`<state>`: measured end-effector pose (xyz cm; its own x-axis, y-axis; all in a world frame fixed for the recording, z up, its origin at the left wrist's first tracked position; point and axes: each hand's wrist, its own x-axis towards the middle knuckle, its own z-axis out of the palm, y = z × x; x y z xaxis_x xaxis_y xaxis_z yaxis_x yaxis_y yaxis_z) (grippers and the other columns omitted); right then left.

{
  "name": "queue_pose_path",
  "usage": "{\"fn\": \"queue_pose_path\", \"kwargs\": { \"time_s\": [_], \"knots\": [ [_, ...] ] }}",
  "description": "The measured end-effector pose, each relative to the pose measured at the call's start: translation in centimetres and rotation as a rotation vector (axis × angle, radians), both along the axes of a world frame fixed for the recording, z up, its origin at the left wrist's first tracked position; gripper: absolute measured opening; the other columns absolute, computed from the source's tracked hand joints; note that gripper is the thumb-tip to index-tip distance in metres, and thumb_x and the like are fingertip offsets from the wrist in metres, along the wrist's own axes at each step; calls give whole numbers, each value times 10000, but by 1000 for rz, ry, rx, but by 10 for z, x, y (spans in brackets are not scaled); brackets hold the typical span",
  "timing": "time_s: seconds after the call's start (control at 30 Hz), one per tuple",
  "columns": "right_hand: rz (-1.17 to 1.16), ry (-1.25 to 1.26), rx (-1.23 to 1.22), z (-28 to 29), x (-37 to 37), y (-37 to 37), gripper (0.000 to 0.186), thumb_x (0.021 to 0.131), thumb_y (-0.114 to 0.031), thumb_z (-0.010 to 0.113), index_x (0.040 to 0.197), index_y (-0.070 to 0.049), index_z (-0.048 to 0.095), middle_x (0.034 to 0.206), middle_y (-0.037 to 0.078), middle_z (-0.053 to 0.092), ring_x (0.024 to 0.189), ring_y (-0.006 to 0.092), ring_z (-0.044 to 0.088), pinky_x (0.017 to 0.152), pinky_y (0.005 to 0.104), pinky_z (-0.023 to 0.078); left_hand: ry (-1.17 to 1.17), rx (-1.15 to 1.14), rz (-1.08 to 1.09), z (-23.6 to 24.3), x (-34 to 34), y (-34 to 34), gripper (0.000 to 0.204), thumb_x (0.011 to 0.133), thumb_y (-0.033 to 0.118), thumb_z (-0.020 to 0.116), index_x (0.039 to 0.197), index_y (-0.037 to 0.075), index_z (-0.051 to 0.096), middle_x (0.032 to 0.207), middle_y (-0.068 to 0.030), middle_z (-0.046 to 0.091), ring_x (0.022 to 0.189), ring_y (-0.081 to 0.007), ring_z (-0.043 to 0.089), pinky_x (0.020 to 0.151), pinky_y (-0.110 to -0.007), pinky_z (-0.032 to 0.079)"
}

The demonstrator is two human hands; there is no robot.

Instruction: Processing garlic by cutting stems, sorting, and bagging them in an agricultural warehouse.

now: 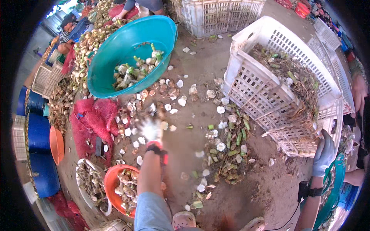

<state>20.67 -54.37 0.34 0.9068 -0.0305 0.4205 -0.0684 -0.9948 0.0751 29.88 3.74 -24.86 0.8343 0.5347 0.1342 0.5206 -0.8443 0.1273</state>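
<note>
My left hand (150, 129), blurred in a pale glove, is out over the muddy floor among white trimmed scraps (182, 101); its fingers and anything in them are smeared by motion. My right hand (323, 150), in a grey glove with a black device (308, 188) and cable at the wrist, has curled fingers at the near end of a white slatted crate (252, 88) of dry trimmings; what they grip is unclear. A teal basin (111, 50) holds garlic bulbs with green stubs. An orange basin (110, 181) of bulbs sits beside my left forearm.
Red mesh sacks (90, 123) lie left. Heaped garlic (92, 38) and blue barrels (42, 173) line the left side. Another crate (216, 13) stands at the back. A co-worker (67, 38) is at upper left; another's arm (354, 177) shows at right. Cut green stalks (235, 154) litter the floor.
</note>
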Motion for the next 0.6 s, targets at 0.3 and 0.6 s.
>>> {"fn": "queue_pose_path", "kwargs": {
  "time_s": [0.3, 0.6],
  "knots": [
    [-35, 17, -37, -12, -7, -16, 343, 925, -206, 424, 1180, -18, 555, 1088, 182, 602, 962, 359, 556, 852, 425, 405, -256, -499, -437, 58, -29, -65, 397, 741, 149, 605, 1131, 89, 564, 1085, -174, 584, 1041, -369, 518, 948, -481, 366],
    [-76, -26, -31, -16, -8, -13, 333, 928, -211, 426, 1147, -3, 565, 1036, 194, 601, 930, 371, 551, 829, 429, 405, -61, -158, -80, 23, -50, -69, 550, 756, 301, 608, 1217, 33, 474, 1351, -242, 401, 1259, -449, 347, 1043, -603, 229]
  ]
}}
